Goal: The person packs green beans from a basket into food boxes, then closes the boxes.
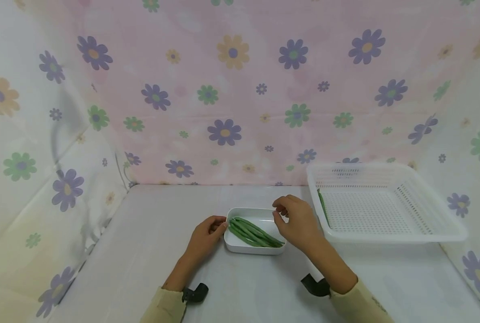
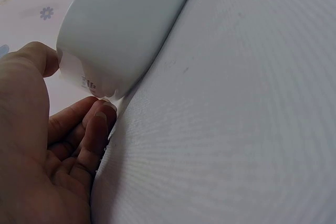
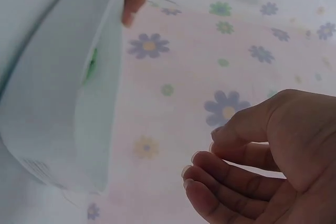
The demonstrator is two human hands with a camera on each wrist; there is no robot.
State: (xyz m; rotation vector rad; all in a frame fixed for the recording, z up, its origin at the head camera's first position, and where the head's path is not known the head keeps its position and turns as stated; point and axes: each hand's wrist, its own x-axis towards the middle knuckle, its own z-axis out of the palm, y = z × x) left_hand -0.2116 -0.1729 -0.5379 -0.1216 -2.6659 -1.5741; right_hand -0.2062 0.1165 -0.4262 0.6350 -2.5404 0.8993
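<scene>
A small white tray (image 1: 256,249) sits on the table with several green beans (image 1: 253,233) lying lengthwise inside it. My left hand (image 1: 207,232) holds the tray's left end. The left wrist view shows its thumb (image 2: 47,60) at the rim and curled fingertips (image 2: 102,111) at the lower edge. Over the tray's right end hovers my right hand (image 1: 298,222), its fingers loosely bent. In the right wrist view a gap separates those fingers (image 3: 226,182) from the tray, and nothing is between thumb and fingertips.
To the right stands a large white perforated basket (image 1: 389,237), with a single green bean (image 1: 323,206) against its left wall. A flowered cloth (image 1: 191,98) hangs behind the table (image 1: 151,260) and along both sides. Each wrist wears a black strap mount (image 1: 197,294).
</scene>
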